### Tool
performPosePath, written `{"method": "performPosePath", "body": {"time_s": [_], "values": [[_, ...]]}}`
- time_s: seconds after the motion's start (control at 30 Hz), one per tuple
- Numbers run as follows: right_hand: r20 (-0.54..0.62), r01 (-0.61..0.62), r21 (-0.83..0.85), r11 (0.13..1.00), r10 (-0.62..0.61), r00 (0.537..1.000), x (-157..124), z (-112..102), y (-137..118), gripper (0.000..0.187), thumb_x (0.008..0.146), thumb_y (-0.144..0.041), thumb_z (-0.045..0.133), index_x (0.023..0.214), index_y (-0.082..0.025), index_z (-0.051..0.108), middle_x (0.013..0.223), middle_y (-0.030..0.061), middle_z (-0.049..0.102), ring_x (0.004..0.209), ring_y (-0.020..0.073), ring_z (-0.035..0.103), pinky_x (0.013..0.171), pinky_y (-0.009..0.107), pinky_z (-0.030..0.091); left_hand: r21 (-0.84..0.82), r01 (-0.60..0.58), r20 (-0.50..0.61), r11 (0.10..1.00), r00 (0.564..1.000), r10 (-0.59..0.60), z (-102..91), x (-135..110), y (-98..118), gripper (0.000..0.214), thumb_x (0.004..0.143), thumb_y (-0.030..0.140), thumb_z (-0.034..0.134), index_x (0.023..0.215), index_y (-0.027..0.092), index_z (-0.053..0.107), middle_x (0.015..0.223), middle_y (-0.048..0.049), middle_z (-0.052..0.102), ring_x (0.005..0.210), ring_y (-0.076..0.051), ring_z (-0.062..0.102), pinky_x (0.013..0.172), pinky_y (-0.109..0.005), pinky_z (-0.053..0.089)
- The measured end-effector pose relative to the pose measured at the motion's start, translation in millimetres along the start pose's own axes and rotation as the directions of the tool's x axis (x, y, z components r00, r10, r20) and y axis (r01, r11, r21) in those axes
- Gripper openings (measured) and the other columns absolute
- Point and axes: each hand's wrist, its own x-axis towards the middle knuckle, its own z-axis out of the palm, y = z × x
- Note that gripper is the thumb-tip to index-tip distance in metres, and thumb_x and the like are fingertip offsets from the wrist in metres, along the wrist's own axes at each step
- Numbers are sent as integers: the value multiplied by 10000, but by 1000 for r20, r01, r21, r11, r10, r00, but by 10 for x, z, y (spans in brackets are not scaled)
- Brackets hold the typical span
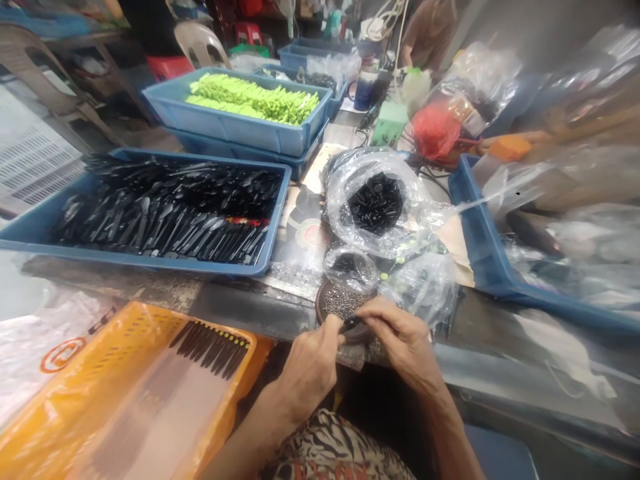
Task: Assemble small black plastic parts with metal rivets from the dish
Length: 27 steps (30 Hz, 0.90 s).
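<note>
My left hand [313, 363] and my right hand [400, 337] meet at the table's front edge, fingers pinched together around a small dark part [350, 325] between them. Just beyond the fingertips sits a round dark dish [325, 303] filled with tiny metal pieces. Behind it lies a small clear bag [350, 267] of dark bits and a larger open clear bag [375, 203] holding a clump of black parts.
A blue tray [30, 230] of black plastic pieces lies at left, with a blue tray [225, 127] of green pieces behind it. An orange basket [90, 393] with a row of black pieces sits near left. Another blue tray [480, 247] and plastic bags crowd the right.
</note>
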Motion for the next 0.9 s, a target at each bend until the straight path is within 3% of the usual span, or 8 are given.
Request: {"method": "performPosePath", "body": {"time_s": [0.2,0.53,0.9], "values": [[11,-38,7,999,38,999,-29,-52,25,162,877,-105,501,889,-192,637,817,20,622,755,137,584,671,234,461,66,-52,42,996,998,49,26,8,2,133,886,62,320,929,187,339,704,-39,601,617,-178,618,537,-253,447],[85,5,70,998,-11,996,-47,-105,11,190,888,-103,484,895,-199,648,814,24,637,757,142,595,672,257,462,143,-84,145,986,987,63,14,-10,33,153,878,48,321,906,196,342,731,-18,570,641,-169,592,542,-266,450],[126,37,-89,995,-26,992,-53,-138,-39,173,872,-126,487,921,-201,635,856,25,670,788,147,619,720,272,503,168,-139,90,976,988,125,44,-39,33,148,875,46,312,921,179,358,705,-15,561,625,-160,592,527,-264,479]]}}
